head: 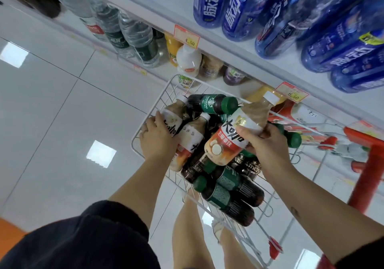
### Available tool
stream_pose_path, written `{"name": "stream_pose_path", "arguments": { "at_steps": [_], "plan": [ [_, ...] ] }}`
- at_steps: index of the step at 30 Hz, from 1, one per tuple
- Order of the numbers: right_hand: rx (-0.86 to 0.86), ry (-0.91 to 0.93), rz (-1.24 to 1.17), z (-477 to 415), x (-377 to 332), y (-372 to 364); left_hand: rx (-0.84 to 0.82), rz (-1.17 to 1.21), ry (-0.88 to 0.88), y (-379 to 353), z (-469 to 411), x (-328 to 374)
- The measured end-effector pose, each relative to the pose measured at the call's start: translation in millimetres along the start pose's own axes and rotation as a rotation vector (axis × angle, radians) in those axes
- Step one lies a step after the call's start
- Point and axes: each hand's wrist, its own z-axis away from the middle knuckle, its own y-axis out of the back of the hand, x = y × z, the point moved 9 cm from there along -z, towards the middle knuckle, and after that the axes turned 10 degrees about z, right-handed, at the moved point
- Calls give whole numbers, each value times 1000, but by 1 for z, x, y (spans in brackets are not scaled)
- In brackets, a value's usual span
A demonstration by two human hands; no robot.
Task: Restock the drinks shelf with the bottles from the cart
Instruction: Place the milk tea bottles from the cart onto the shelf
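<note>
Right hand [268, 144] clamped on bottle [234, 131], white cap pointing to 1 o'clock, held above the cart [164, 91] pile. Left hand [158, 137] at cart's 9 o'clock, fingers curled round second bottle [172, 121] by the rim. Green-cap bottles [228, 194] heaped toward 6. Shelf [228, 46] at 12–2.

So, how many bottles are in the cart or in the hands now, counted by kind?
Pale latte bottles, white caps: 3 (one in the right hand, one gripped by the left hand, one between them)
Dark coffee bottles, green caps: at least 5; the pile hides some
Total: at least 8
</note>
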Motion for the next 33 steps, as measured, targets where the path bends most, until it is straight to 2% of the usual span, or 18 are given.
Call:
{"name": "stream_pose_path", "arguments": {
  "at_steps": [4,9,13,19,28,30,33],
  "plan": [
    [18,12,41,-1,7,1,4,86,-7,-6,1,0],
    [49,30,103,1,15,1,-25,-9,-113,-7,-1,-8],
    [54,35,53,3,19,1,-61,-29,-70,-11,-5,-12],
    [74,33,23,5,21,6,-5,28,-57,-10,-2,-4],
    [17,48,-86,21,9,25,-58,-23,-68,12,20,16],
    [17,62,-106,29,-1,33,-115,22,-46,16,36,30],
    [14,111,-145,47,-23,52,-226,297,46,30,65,60]
  ]
}}
